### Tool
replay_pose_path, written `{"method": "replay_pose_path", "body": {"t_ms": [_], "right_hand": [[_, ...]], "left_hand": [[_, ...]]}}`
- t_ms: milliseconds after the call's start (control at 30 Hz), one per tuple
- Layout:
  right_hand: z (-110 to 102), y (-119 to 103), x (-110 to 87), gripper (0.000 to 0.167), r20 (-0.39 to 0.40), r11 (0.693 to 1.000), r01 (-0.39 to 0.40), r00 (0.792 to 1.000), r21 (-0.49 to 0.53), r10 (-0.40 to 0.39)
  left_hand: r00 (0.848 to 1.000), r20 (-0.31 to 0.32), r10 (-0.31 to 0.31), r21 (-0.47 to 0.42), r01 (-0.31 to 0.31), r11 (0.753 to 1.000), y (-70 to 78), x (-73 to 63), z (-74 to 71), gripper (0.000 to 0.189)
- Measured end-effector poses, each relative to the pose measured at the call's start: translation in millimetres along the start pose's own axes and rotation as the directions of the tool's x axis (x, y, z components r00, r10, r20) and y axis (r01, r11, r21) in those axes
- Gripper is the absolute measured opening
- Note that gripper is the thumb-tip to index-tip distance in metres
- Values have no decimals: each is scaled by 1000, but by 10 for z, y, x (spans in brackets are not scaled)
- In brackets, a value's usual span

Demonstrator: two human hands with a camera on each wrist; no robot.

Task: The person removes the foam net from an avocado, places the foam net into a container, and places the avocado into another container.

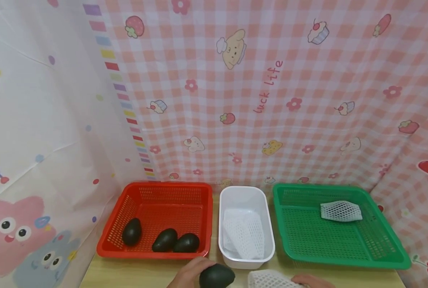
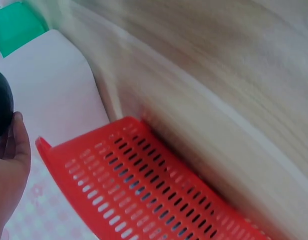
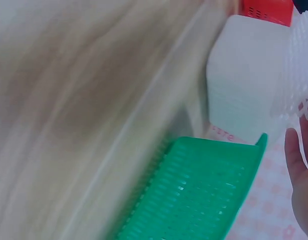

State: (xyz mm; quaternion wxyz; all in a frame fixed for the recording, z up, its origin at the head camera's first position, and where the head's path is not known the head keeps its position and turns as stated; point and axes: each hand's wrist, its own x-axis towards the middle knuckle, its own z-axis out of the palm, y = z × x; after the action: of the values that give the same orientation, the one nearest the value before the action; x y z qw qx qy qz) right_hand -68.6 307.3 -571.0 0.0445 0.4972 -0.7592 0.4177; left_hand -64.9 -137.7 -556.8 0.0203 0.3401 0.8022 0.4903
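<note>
At the bottom edge of the head view my left hand (image 1: 190,275) grips a dark green avocado (image 1: 217,276) from its left side. The left wrist view also has this avocado (image 2: 0,104), cut off at the frame's edge with fingertips against it. Just to the right, my right hand (image 1: 313,281) holds a white foam net sleeve (image 1: 271,279), its wide end turned toward the avocado. In the right wrist view the fingers of the right hand (image 3: 305,170) meet the lower end of the net (image 3: 300,65). Avocado and sleeve are apart.
A red basket (image 1: 174,255) on the left holds several avocados (image 1: 165,240). The white bin (image 1: 246,263) in the middle contains flat foam nets (image 1: 243,236). In the green basket (image 1: 347,262) on the right lies a bulging white foam net (image 1: 341,211). Patterned cloth (image 1: 214,92) hangs behind.
</note>
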Motion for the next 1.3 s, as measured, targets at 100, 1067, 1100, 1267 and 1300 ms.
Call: {"method": "replay_pose_path", "body": {"t_ms": [100,1067,1100,1267,1300], "right_hand": [[41,-153,38,73,-174,990,-51,984,-132,28],[101,-655,798,45,-729,884,-461,630,-73,268],[104,-649,819,44,-734,885,-460,627,-79,260],[120,-581,920,40,-769,887,-459,588,-60,252],[126,-559,938,40,-776,889,-454,581,-57,247]], "left_hand": [[995,-62,76,71,-71,995,17,-5,-52,63],[836,-528,149,313,28,949,-29,135,-612,81],[833,-534,142,311,37,950,-29,136,-635,81],[824,-554,123,307,64,949,-43,152,-756,79],[817,-563,121,312,75,947,-51,155,-777,78]]}}
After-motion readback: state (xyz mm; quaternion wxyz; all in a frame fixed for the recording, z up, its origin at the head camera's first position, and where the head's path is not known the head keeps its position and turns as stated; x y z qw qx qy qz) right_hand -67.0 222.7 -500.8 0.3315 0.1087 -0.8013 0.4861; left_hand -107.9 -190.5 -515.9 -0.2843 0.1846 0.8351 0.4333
